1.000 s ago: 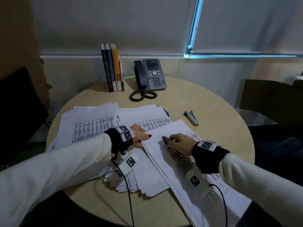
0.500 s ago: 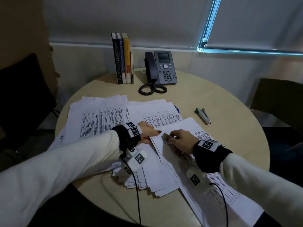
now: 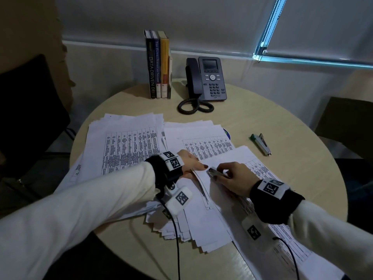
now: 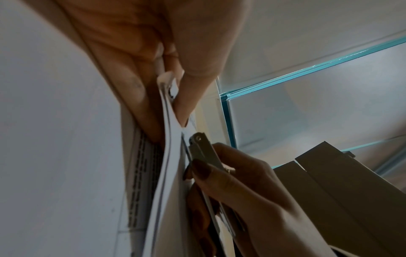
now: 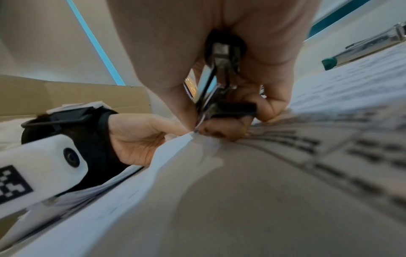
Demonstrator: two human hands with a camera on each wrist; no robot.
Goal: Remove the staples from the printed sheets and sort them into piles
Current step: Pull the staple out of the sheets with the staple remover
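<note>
A stapled set of printed sheets [image 3: 212, 209] lies slanted across the round table's near side. My left hand [image 3: 191, 164] pinches its top corner between thumb and fingers; the left wrist view shows the corner of the sheets [image 4: 164, 156] bent up in that pinch. My right hand [image 3: 232, 176] grips a small metal staple remover [image 3: 215, 172] with its tip at that corner, right by my left thumb. In the right wrist view the staple remover [image 5: 217, 78] points down at the paper's edge. The staple is not visible. Two piles of printed sheets lie behind: a left pile [image 3: 129, 146] and a middle pile [image 3: 201, 138].
A green-ended stapler [image 3: 261, 144] lies on the bare table [image 3: 292, 168] to the right. A desk phone [image 3: 210, 79] and upright books [image 3: 159, 65] stand at the back. A dark chair [image 3: 30, 98] is at the left, a cardboard box [image 3: 347, 122] at the right.
The head view has tilted and turned a little. My left thumb has closed onto the sheet corner, closer to the tool's tip. My right hand has stayed at the corner.
</note>
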